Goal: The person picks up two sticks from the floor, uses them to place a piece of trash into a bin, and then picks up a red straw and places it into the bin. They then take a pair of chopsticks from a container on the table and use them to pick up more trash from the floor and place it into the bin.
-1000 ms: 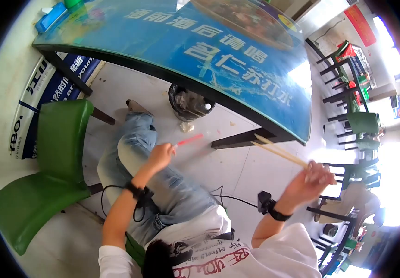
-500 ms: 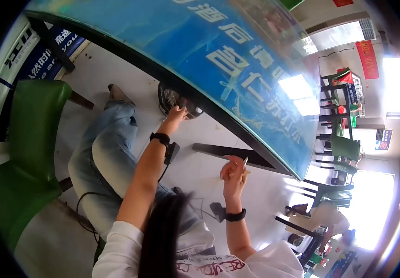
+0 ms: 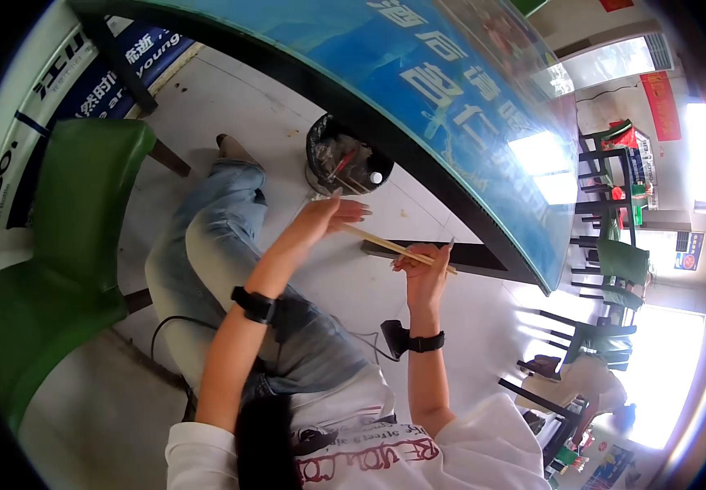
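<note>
My right hand is closed around a pair of light wooden chopsticks, which slant up to the left from it. Their far ends come close to the fingers of my left hand. That hand is open, fingers stretched out, and sits just below the rim of a bin lined with a dark plastic bag. Inside the bin lie a red item, a round white piece and thin sticks.
A table with a blue, lettered top runs diagonally above my hands, its black leg behind the right one. A green chair stands at left. Chairs and tables fill the far right, where a person bends over.
My left hand has come out of the bin and moved down beside the chopsticks, its fingers now spread. The chopsticks in my right hand now point across toward it.
</note>
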Motion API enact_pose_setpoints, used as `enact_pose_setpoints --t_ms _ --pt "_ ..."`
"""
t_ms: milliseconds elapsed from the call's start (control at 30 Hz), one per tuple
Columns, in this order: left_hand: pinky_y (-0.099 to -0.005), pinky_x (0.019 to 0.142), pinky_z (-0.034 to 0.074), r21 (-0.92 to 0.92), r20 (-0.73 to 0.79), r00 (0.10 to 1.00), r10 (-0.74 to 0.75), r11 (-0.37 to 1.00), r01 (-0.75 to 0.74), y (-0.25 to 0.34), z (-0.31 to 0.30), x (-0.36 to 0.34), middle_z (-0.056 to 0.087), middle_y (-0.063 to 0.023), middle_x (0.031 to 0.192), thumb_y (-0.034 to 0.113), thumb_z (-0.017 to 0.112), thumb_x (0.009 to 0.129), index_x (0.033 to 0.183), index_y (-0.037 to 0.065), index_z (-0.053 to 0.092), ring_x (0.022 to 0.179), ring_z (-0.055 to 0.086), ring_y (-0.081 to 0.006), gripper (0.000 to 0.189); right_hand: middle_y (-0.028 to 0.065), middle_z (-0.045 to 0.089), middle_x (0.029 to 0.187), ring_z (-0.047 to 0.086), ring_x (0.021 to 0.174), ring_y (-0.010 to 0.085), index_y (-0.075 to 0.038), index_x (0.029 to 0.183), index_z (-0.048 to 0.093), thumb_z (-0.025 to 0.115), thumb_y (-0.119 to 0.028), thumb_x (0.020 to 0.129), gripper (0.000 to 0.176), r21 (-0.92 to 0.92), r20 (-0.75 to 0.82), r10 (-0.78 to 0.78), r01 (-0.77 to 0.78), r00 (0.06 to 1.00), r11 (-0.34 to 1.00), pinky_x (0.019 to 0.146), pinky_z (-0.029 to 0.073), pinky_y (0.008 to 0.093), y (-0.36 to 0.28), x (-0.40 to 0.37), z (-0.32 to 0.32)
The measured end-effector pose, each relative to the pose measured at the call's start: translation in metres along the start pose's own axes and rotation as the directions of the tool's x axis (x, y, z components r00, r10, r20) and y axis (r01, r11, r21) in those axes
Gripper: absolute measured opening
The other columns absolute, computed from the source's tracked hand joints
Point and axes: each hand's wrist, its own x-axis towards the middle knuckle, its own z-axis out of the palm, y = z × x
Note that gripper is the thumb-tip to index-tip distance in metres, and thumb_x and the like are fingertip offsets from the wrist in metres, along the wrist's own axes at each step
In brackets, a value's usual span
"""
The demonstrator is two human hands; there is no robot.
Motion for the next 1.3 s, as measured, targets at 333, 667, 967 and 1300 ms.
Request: enact_pose_setpoints --t_ms 333,667,967,1300 --pt "-0.0294 0.055 0.044 -0.713 -0.583 0.739 -0.338 0.649 -0.265 -0.078 0.037 0.13 0.056 -0.004 0.074 0.021 0.043 0.082 0.079 0.008 0.06 0.057 0.051 -0.0173 0.021 0.0133 0.057 0.06 0.047 0.043 0.0166 0.002 0.074 0.054 0.025 -0.056 0.088 0.067 -0.273 -0.169 0.012 -0.058 0.985 0.96 0.039 0.036 0.0254 0.039 0.05 -0.025" --pt "-0.0425 0.07 0.046 0.093 -0.986 0.159 0.054 0.963 0.252 -0.162 -0.049 0.204 0.057 -0.0222 0.094 0.029 0.055 0.078 0.103 -0.001 0.05 0.083 0.057 -0.0323 0.039 0.0084 0.055 0.056 0.048 0.046 0.0169 0.001 0.079 0.059 0.036 -0.027 0.091 0.038 -0.848 0.059 -0.184 0.147 0.981 0.509 0.049 0.043 0.0278 0.131 0.183 -0.068" --pt "-0.0423 0.068 0.048 0.092 -0.828 0.547 -0.125 0.932 0.351 -0.17 -0.087 0.234 0.06 -0.0212 0.079 0.032 0.06 0.075 0.082 -0.003 0.057 0.077 0.059 -0.0356 0.036 0.0201 0.059 0.064 0.051 0.045 0.0241 0.006 0.09 0.054 0.011 -0.046 0.091 0.068 -0.482 -0.25 0.395 -0.468 0.884 0.741 0.044 0.045 0.0329 0.188 0.234 -0.065" --pt "-0.0433 0.067 0.046 0.122 -0.815 0.578 -0.041 0.963 0.24 -0.16 -0.091 0.24 0.059 -0.0225 0.076 0.019 0.056 0.071 0.073 -0.004 0.059 0.074 0.058 -0.0369 0.024 0.0184 0.06 0.082 0.058 0.077 0.0305 0.008 0.088 0.056 0.015 -0.046 0.091 0.068 -0.433 -0.471 0.385 -0.589 0.794 0.683 0.071 0.049 0.038 0.217 0.173 -0.065"
